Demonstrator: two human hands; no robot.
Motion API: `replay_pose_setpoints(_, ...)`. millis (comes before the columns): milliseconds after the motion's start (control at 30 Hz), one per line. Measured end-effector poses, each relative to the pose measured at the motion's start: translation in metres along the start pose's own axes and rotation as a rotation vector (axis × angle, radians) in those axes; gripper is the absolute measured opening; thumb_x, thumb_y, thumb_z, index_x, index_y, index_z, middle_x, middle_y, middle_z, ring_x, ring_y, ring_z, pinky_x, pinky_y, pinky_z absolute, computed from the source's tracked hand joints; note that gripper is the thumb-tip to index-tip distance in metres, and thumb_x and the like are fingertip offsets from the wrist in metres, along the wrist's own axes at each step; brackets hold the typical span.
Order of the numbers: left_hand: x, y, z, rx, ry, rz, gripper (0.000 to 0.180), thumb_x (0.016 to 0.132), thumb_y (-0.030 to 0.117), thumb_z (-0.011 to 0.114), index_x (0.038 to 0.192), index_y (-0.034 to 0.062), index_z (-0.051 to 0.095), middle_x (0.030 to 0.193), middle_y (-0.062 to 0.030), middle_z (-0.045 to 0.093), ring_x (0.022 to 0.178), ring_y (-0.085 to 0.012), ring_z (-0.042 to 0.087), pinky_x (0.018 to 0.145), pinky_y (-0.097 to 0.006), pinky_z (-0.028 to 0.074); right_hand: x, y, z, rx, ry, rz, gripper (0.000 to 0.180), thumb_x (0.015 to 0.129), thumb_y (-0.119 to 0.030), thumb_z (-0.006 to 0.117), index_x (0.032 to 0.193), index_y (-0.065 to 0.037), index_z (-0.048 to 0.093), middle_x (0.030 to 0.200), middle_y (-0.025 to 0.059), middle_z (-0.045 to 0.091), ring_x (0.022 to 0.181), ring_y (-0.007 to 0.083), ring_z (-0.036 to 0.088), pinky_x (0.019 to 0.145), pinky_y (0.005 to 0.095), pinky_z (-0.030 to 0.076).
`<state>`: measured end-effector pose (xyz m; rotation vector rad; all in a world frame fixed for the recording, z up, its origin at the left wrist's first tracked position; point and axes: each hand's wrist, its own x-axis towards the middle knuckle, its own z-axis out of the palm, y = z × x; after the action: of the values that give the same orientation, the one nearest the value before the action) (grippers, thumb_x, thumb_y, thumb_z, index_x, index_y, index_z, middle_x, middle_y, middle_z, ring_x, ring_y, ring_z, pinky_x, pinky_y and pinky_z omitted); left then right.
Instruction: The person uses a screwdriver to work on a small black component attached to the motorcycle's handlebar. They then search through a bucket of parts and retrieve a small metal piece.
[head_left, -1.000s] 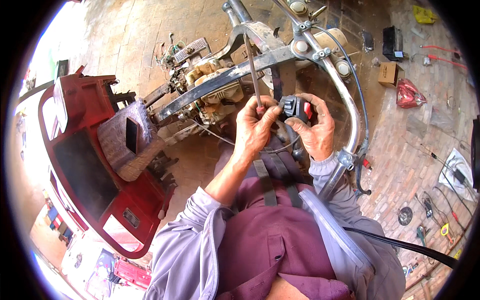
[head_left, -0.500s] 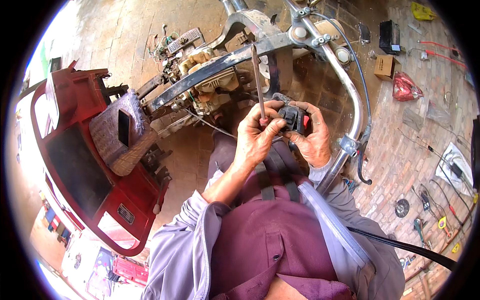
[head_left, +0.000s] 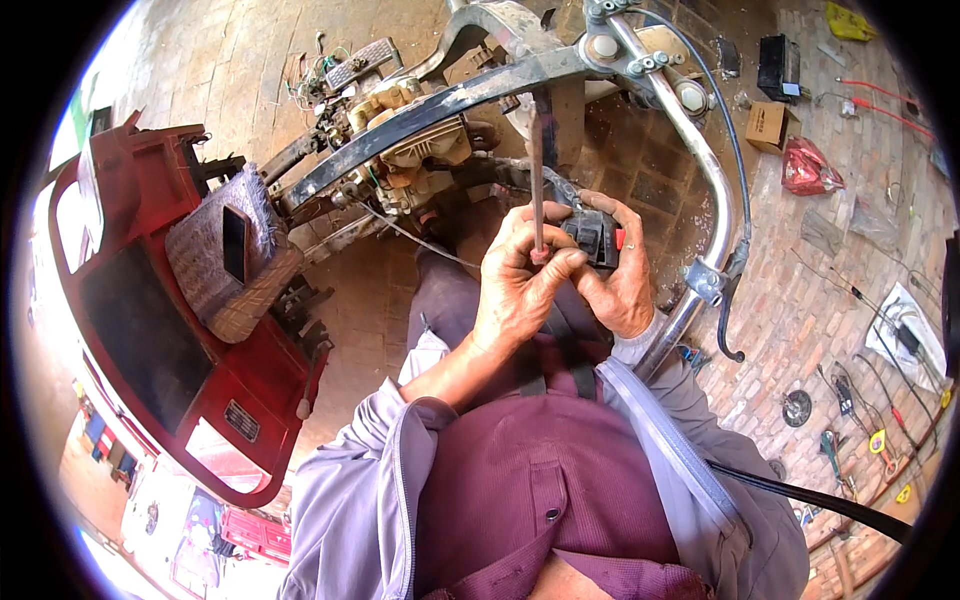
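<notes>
Label plate (head_left: 241, 420) on red panel (head_left: 276, 398), lettering too small; left hand (head_left: 515, 288) curled round screwdriver (head_left: 537, 180); right hand (head_left: 622, 285) pinching black part (head_left: 592, 238)

Hands (head_left: 517, 295) hold screwdriver (head_left: 537, 185), black part (head_left: 592, 240) near handlebar (head_left: 719, 200).

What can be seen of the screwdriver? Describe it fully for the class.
The screwdriver has a long, thin, straight shaft that looks like dull metal. A bit of reddish handle shows at the left hand, which grips it and hides the rest. The shaft points forward, toward the picture's top; its tip shape is unclear.
</notes>
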<state>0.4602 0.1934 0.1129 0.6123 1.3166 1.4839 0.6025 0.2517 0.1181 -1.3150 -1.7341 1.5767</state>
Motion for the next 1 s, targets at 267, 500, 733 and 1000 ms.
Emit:
replay_pose_setpoints(267, -0.005, 0.000, 0.002, 0.172, -0.052, 0.145, 0.014, 0.081, 0.010, 0.079, 0.089, 0.0049, 0.069, 0.121, -0.0113, 0.059, 0.104, -0.0162, 0.055, 0.086, -0.032, 0.046, -0.004, -0.009, 0.009, 0.113, 0.086, -0.001, 0.069, 0.074, -0.010, 0.082, 0.130, -0.004, 0.044, 0.115, 0.0083, 0.058, 0.100, 0.0151, 0.060, 0.088, 0.0295, 0.050)
replay_pose_setpoints(500, -0.001, 0.013, 0.006, -0.198, 0.095, -0.150, 0.014, 0.084, 0.009, 0.077, 0.092, 0.0034, 0.067, 0.103, -0.0042, 0.063, 0.075, -0.0088, 0.058, 0.063, -0.022, 0.047, -0.004, -0.004, -0.004, 0.350, 0.050, 0.080, 0.065, 0.068, -0.003, 0.081, 0.124, -0.005, 0.048, 0.104, 0.0039, 0.060, 0.092, 0.0113, 0.060, 0.084, 0.0260, 0.050)
replay_pose_setpoints(733, 0.001, 0.017, -0.007, -0.337, 0.092, -0.281, 0.014, 0.088, 0.012, 0.074, 0.096, 0.0035, 0.066, 0.079, -0.0018, 0.066, 0.062, -0.0045, 0.054, 0.050, -0.018, 0.043, -0.011, -0.003, -0.012, 0.466, 0.018, 0.151, 0.067, 0.066, -0.002, 0.078, 0.125, -0.005, 0.048, 0.113, 0.0070, 0.059, 0.100, 0.0142, 0.060, 0.091, 0.0285, 0.047)
replay_pose_setpoints(1000, -0.004, 0.015, -0.007, -0.234, 0.047, -0.360, 0.013, 0.087, 0.008, 0.074, 0.097, 0.0026, 0.067, 0.076, 0.0012, 0.064, 0.063, -0.0030, 0.051, 0.055, -0.018, 0.041, -0.010, -0.003, -0.015, 0.609, -0.052, 0.200, 0.066, 0.065, -0.005, 0.073, 0.125, -0.004, 0.048, 0.115, 0.0081, 0.058, 0.104, 0.0159, 0.058, 0.094, 0.0292, 0.045)
